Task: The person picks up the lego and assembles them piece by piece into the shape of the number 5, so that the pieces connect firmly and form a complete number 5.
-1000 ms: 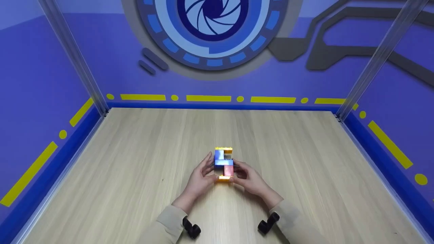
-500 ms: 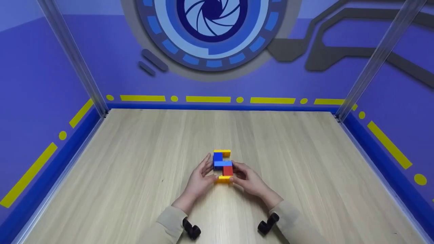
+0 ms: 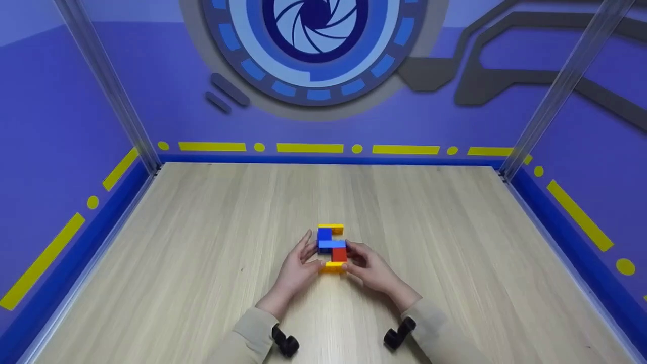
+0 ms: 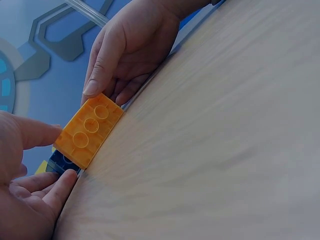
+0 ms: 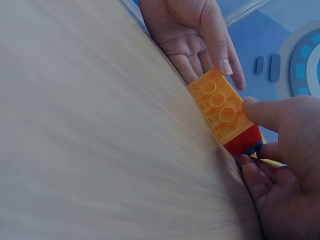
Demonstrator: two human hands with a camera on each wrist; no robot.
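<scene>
A joined stack of toy building bricks lies on the table between both hands in the head view. Orange-yellow bricks form its far end and near end, with blue bricks and a red brick between. My left hand holds the left side, its thumb at the near yellow brick and its fingers along the blue. From the right, my right hand grips the stack, thumb on the near yellow brick's other corner. Both wrist views show that yellow brick's hollow underside facing the person.
A pale wooden table spreads around the hands. Blue-purple panels with yellow marks rise at the back and sides, with clear corner posts. Black wrist devices sit by both sleeves.
The bright glare on the bricks has gone, and their colours show plainly. The far end of the stack has shifted slightly toward the person and left. Both hands keep nearly the same places.
</scene>
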